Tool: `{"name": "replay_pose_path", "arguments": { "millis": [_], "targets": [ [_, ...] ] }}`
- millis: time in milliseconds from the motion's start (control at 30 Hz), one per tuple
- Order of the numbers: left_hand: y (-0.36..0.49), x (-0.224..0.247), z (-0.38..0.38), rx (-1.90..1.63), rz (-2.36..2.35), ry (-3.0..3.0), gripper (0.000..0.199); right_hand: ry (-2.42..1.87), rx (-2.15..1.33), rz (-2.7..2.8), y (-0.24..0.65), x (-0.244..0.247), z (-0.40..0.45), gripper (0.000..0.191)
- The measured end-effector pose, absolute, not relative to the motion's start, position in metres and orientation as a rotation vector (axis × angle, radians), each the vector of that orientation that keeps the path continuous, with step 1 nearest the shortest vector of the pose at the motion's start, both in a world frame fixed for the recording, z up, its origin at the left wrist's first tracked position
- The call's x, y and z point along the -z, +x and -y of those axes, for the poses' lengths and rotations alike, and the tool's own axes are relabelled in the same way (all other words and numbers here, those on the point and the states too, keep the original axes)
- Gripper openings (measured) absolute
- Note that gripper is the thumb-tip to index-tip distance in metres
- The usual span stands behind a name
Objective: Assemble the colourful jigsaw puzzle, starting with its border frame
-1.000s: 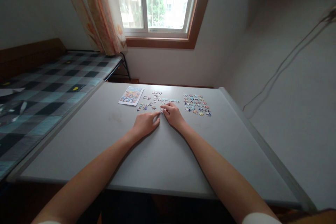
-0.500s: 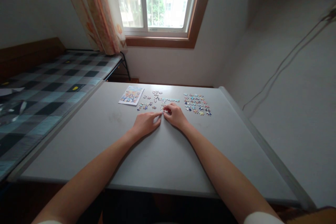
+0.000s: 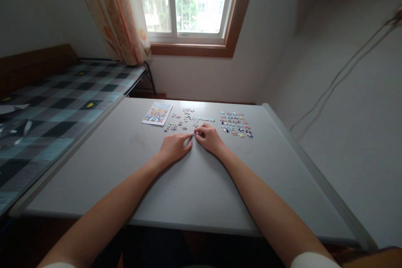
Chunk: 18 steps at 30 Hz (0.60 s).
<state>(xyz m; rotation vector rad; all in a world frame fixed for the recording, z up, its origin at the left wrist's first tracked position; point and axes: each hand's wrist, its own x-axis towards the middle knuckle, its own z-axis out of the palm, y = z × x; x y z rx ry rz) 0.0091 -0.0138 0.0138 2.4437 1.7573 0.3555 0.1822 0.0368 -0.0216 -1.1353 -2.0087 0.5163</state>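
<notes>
Puzzle pieces (image 3: 233,128) spread near the table's (image 3: 191,188) far edge, perhaps for visibility, my left hand (image 3: 172,146) unclenched, right hand's (image 3: 210,138) grip unclear.

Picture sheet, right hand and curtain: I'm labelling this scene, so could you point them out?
Picture sheet (image 3: 157,114): head view, middle of its printed face.
Right hand (image 3: 209,137): head view, back of the hand.
Curtain (image 3: 117,12): head view, middle of its hanging folds.
</notes>
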Motion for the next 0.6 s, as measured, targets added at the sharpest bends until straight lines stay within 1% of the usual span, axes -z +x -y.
{"name": "replay_pose_path", "arguments": {
  "millis": [233, 433, 600],
  "targets": [
    [0.0081, -0.0092, 0.0125, -0.378, -1.755, 2.469, 0.037, -1.116, -0.375, 2.121, 0.1798, 0.0232, -0.0366, 0.018],
    [0.0070, -0.0099, 0.0130, -0.383, -1.734, 2.464, 0.037, -1.156, -0.438, 1.999, 0.1809, 0.0236, -0.0372, 0.023],
    [0.0066, -0.0085, 0.0121, -0.382, -1.735, 2.469, 0.040, -1.165, -0.342, 2.062, 0.1820, 0.0268, -0.0393, 0.026]
  ]
}}
